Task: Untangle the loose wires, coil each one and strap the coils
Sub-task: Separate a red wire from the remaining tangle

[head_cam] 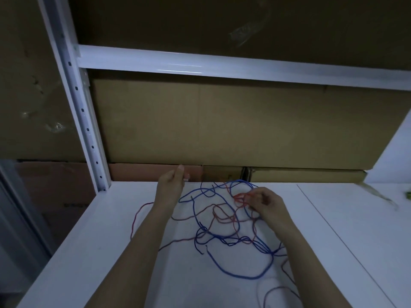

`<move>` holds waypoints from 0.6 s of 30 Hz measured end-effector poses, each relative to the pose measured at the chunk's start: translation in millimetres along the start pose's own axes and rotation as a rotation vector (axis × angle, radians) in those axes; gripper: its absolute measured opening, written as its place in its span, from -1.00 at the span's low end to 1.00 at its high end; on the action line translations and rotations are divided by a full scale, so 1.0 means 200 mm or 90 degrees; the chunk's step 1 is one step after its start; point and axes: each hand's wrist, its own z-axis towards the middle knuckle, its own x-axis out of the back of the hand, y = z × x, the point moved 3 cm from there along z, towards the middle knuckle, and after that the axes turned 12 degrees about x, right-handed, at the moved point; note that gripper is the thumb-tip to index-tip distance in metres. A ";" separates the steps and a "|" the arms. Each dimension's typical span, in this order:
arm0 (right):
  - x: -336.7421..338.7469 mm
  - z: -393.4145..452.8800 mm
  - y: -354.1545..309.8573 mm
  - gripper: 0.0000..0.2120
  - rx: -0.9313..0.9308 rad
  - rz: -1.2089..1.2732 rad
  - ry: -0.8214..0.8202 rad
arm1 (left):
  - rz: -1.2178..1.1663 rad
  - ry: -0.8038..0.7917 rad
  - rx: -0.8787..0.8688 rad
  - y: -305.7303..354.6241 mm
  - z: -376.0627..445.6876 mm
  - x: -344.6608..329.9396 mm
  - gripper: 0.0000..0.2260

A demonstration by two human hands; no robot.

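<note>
Blue wire (242, 272) and red wire (224, 215) lie tangled on the counter (355, 230); right hand (268, 204) pinches red loops, left hand (172, 185) hovers relaxed; tugging could tighten knots

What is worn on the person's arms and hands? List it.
Nothing shows: the left hand and right hand are bare, with no gloves, rings or watch visible. Both forearms are uncovered up to the frame edge; no sleeves show. The dim light hides finer marks.
</note>
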 end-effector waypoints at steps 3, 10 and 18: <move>0.00 0.02 -0.04 -0.89 0.062 -0.380 -0.049 | -0.026 -0.067 0.027 0.03 -0.01 -0.05 -0.60; -0.14 0.03 -0.26 -0.58 0.131 -0.158 -0.233 | -0.057 -0.183 0.072 0.13 -0.07 -0.14 -0.61; -0.39 0.02 -0.08 -0.77 0.112 -0.242 -0.189 | -0.263 -0.369 0.108 0.15 -0.12 -0.17 -0.65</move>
